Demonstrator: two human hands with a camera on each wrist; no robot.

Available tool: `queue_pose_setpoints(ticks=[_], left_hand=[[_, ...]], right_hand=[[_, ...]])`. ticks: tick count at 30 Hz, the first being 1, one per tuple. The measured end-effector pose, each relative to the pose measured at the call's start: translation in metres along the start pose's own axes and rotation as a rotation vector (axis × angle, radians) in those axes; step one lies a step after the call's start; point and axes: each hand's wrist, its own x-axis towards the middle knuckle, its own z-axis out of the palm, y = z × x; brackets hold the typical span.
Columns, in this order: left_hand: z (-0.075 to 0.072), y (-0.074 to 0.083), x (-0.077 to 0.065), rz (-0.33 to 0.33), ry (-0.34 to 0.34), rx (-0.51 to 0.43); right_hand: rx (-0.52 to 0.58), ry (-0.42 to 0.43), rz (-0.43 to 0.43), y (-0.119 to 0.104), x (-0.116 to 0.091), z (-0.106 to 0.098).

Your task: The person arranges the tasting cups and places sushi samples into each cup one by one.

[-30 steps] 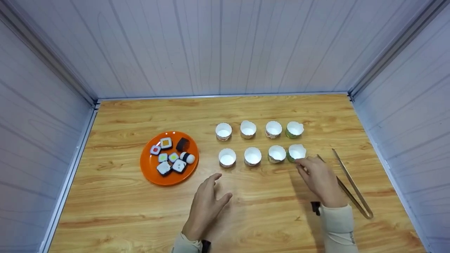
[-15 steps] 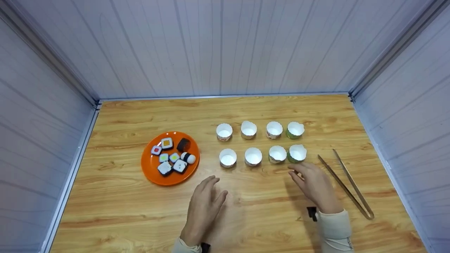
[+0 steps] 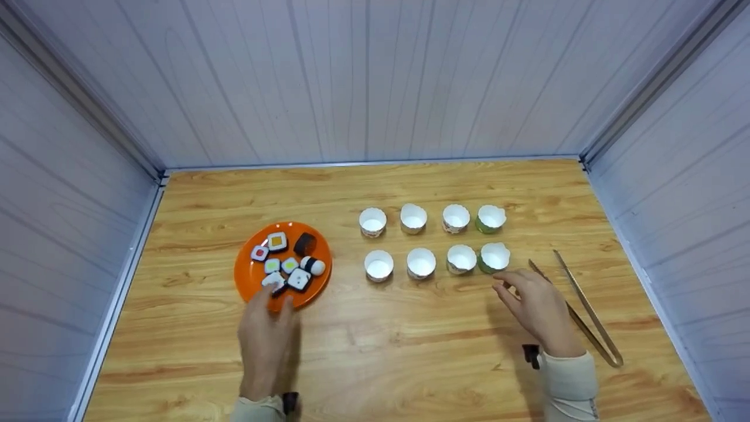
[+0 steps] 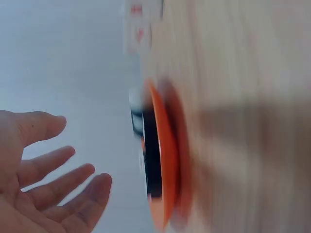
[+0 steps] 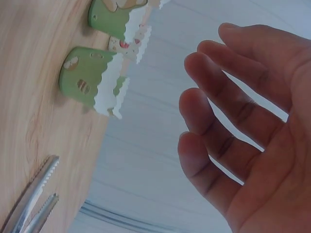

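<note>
My left hand point(image 3: 265, 334) hangs over the near edge of the orange plate point(image 3: 251, 287), fingers and thumb apart with nothing between them. Several toy sushi pieces lie on the plate; the nearest, a white-topped sushi roll point(image 3: 273, 280), is partly covered by my fingertips in the head view. In the left wrist view the plate point(image 4: 167, 155) is blurred and seen edge-on beyond the hand. My right hand point(image 3: 536, 305), loosely bent and holding nothing, hovers just in front of a green paper cup point(image 3: 494, 258). That green cup point(image 5: 90, 77) stands apart from the fingers in the right wrist view.
White-lined paper cups stand upright in two rows, among them the near-left cup point(image 3: 379, 266) and the far-left cup point(image 3: 372, 222). Metal tongs point(image 3: 592, 310) lie spread on the wooden table point(image 3: 410, 363) at the right. Pale panel walls point(image 3: 369, 82) enclose the back and sides.
My left hand has moved left from the front of the cups to the plate. The right hand has drawn back slightly from the near green cup. Plate, cups and tongs stay put.
</note>
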Motion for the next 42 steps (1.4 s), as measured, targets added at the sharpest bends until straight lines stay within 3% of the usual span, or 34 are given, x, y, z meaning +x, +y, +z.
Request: queue_pose_setpoints(ticks=[3,6,12,20,25,29,34,36,40,42], left_hand=[[-0.012,-0.017,0.016,-0.069,-0.008,0.033],[-0.019,-0.036,0.025,-0.084,0.006,0.046],[-0.015,-0.058,0.029,-0.105,0.026,0.023],[-0.011,-0.06,0.033,-0.185,0.026,-0.004],[-0.009,-0.061,0.037,-0.269,-0.008,-0.021],[-0.007,-0.061,0.038,-0.309,-0.028,-0.036],[-0.006,-0.062,0.039,-0.303,-0.033,-0.036],[-0.006,-0.063,0.039,-0.268,-0.021,-0.032],[-0.006,-0.064,0.039,-0.215,-0.008,-0.027],[-0.005,-0.064,0.039,-0.227,-0.015,-0.023]], right_hand=[[0.013,-0.004,0.02,0.004,0.0,-0.003],[0.018,-0.004,0.014,0.009,-0.001,-0.005],[0.004,-0.004,0.036,0.023,-0.005,-0.011],[0.005,-0.055,0.198,0.056,-0.015,-0.023],[-0.025,-0.2,0.365,0.084,-0.026,-0.028],[-0.05,-0.313,0.451,0.106,-0.041,-0.024],[-0.057,-0.472,0.557,0.122,-0.054,-0.02],[-0.051,-0.514,0.588,0.125,-0.056,-0.019],[-0.037,-0.521,0.607,0.13,-0.059,-0.018],[-0.029,-0.513,0.608,0.131,-0.06,-0.017]])
